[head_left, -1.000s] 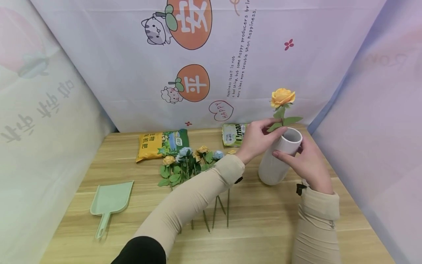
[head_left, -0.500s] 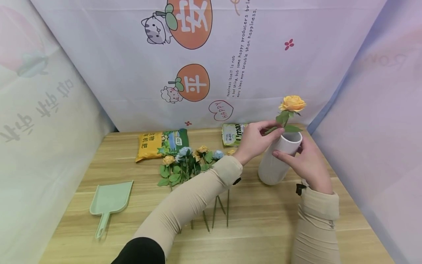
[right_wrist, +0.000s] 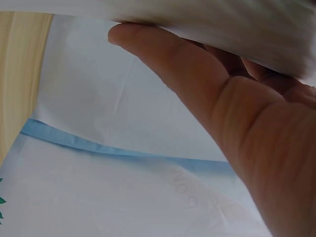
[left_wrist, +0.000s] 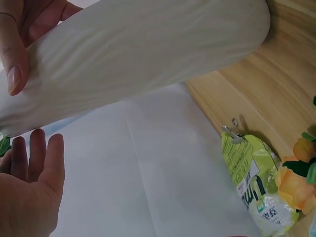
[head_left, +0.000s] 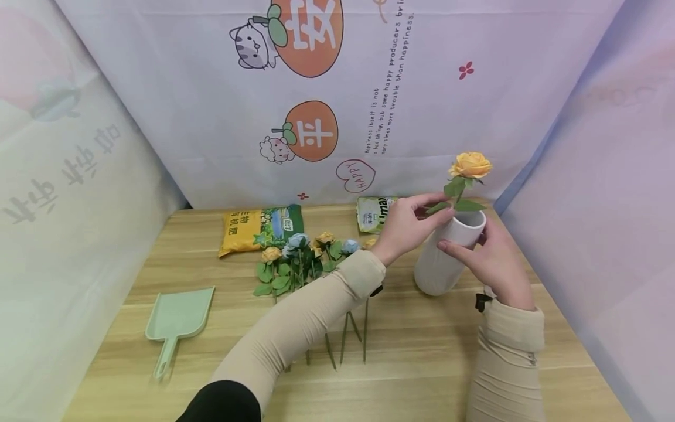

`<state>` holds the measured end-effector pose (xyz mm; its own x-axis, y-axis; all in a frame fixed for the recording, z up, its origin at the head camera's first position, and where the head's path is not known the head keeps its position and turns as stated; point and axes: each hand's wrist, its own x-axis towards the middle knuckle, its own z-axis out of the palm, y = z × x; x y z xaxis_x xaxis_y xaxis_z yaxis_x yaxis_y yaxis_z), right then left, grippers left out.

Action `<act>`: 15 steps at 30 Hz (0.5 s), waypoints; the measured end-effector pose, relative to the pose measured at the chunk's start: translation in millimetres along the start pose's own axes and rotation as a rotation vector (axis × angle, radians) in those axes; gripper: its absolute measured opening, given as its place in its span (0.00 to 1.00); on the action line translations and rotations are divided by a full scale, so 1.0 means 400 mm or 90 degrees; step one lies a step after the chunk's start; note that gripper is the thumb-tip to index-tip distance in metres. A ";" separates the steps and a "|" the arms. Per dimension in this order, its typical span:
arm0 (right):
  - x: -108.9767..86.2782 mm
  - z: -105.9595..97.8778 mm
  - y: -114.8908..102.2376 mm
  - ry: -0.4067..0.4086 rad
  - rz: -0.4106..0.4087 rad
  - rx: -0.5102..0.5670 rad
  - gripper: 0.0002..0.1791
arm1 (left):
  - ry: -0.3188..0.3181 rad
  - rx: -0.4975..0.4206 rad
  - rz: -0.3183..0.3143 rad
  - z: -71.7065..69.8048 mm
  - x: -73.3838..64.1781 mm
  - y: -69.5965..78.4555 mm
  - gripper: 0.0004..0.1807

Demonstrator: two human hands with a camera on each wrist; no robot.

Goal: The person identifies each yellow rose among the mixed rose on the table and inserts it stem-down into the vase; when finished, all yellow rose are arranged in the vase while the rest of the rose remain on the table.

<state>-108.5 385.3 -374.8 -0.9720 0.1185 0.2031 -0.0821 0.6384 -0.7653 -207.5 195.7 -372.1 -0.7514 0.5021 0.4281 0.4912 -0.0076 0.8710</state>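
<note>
Over the mouth of a white vase stands a yellow artificial rose with green leaves. My left hand pinches the rose's stem just at the vase rim; the lower stem is hidden inside. With thumb in front and fingers behind, my right hand grips the upper part of the vase, which leans to the right in the head view. The left wrist view has the vase wall across its top, right fingers around it and left fingers beside the rim. In the right wrist view, the right thumb presses along the vase.
Several yellow and blue artificial roses lie mid-table, partly under the left sleeve. Behind them are a yellow fertilizer bag and a green-white bag with a metal clip. A light green dustpan lies at left. Printed cloth encloses the table.
The yellow rose has shifted right and slightly down, its bloom now over the vase mouth. My left hand stays at the rim, and the right hand keeps its hold on the vase.
</note>
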 end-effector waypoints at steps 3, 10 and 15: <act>0.007 0.006 -0.004 -0.004 0.001 0.006 0.47 | -0.002 0.010 0.001 -0.019 -0.011 0.000 0.21; 0.014 0.014 -0.016 -0.011 0.014 0.004 0.47 | 0.012 -0.008 -0.022 -0.090 -0.064 -0.019 0.23; -0.002 0.001 -0.017 -0.019 0.039 0.005 0.47 | 0.026 -0.027 -0.047 -0.152 -0.124 -0.046 0.26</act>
<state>-107.2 380.8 -370.1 -0.9815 0.1336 0.1373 -0.0243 0.6243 -0.7808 -205.9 118.4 -394.6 -0.8027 0.4674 0.3705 0.4150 -0.0085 0.9098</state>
